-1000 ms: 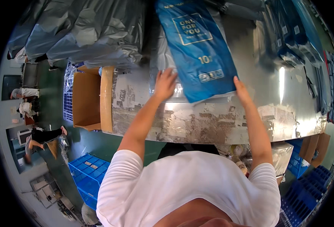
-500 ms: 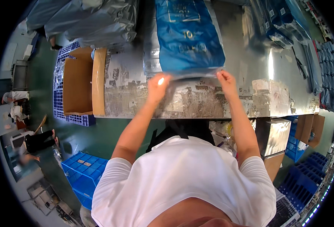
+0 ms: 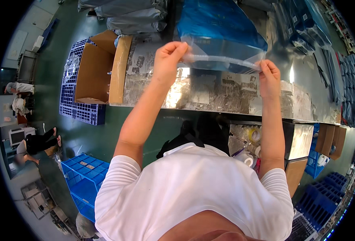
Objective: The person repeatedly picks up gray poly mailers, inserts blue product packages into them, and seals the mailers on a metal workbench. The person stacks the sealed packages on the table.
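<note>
A large blue package in a clear plastic bag (image 3: 221, 30) lies over the far part of the metal-topped table (image 3: 242, 90), running out of the top of the picture. My left hand (image 3: 168, 60) pinches the left corner of the bag's clear near end. The right corner is pinched between the fingertips of my right hand (image 3: 270, 76). Between the two hands the clear edge stretches taut and is lifted off the tabletop, with a folded strip along it. Both forearms reach forward over the table's near edge.
An opened cardboard box (image 3: 93, 72) sits on a blue pallet (image 3: 71, 76) left of the table. Grey wrapped bundles (image 3: 139, 18) lie at the far left, blue bagged packages (image 3: 304, 28) at the far right. Below the edge is a tape roll (image 3: 254, 134). A blue crate (image 3: 85, 168) stands lower left.
Both hands have risen and spread apart, pulling the clear end of the bag up and wider. The blue package has shifted right, and the whole view has turned slightly.
</note>
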Available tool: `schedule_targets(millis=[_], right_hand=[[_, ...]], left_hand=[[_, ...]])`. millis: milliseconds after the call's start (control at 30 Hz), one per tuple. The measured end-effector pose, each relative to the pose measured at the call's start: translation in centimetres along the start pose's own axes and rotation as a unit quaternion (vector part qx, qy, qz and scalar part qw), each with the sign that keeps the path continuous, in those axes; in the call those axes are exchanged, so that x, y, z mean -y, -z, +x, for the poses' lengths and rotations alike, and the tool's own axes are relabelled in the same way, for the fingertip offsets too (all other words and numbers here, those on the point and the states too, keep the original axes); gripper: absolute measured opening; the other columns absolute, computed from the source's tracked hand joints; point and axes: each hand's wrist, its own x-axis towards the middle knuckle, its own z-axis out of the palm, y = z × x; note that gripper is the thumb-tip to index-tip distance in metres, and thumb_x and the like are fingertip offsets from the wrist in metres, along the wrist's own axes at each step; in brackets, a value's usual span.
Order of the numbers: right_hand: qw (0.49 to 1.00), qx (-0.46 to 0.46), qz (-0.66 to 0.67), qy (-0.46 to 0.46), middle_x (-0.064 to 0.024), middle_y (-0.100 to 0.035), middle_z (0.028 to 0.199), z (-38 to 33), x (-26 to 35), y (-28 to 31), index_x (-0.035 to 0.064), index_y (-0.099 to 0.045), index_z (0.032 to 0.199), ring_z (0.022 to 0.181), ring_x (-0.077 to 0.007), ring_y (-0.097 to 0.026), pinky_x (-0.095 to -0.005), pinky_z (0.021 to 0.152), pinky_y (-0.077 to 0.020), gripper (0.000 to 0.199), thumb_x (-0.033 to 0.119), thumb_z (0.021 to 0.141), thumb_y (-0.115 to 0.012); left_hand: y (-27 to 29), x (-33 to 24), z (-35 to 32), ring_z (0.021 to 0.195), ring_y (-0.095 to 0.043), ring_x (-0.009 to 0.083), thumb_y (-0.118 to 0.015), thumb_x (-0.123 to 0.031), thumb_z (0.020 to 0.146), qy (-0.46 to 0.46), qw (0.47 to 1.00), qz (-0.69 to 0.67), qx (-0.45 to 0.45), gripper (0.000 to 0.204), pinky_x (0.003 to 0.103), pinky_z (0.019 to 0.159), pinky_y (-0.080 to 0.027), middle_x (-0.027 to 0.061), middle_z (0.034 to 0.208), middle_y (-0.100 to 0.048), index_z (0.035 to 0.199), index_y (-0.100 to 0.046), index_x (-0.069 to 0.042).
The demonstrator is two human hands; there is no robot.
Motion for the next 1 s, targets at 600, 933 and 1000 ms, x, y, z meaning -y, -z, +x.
schedule_targets(millis=[600, 933, 1000], right_hand=[[0.908, -0.106, 0.063, -0.401, -0.014, -0.042, 0.129, -5.2, -11.1, 1.6, 0.0023, -0.033, 0.132, 0.114, -0.0222, -0.044, -0.0345, 0.097, -0.0355, 0.061, 0.048, 0.091, -0.034], [0.842, -0.042, -0.538, 0.028, -0.0143, -0.06, 0.077, 6.8, -13.4, 10.1, -0.0001, -0.058, 0.088, 0.072, -0.0264, -0.059, -0.0341, 0.065, -0.046, 0.013, 0.009, 0.083, -0.051], [0.755, 0.036, -0.639, 0.144, -0.0176, -0.061, 0.082, 13.5, -13.2, 8.6, 0.0007, -0.06, 0.091, 0.081, -0.0359, -0.059, -0.0392, 0.072, -0.047, 0.02, 0.013, 0.079, -0.05]], left_hand=[[5.0, 12.7, -6.0, 0.125, -0.031, 0.0207, -0.026, -0.05, 0.093, 0.319, 0.942, -0.105, 0.011, 0.064, 0.03, 0.104, -0.022, 0.0105, 0.138, -0.031, 0.139, -0.021, -0.006], [8.4, 12.2, 4.7, 0.099, -0.055, 0.0296, -0.058, 0.0, 0.073, -0.186, 0.84, 0.51, -0.023, 0.027, 0.036, 0.085, -0.044, 0.0157, 0.104, -0.059, 0.1, -0.061, -0.003], [8.5, 13.6, 12.0, 0.105, -0.049, 0.0319, -0.052, 0.001, 0.071, -0.202, 0.757, 0.621, 0.027, 0.031, 0.039, 0.085, -0.044, 0.016, 0.109, -0.054, 0.101, -0.058, -0.002]])
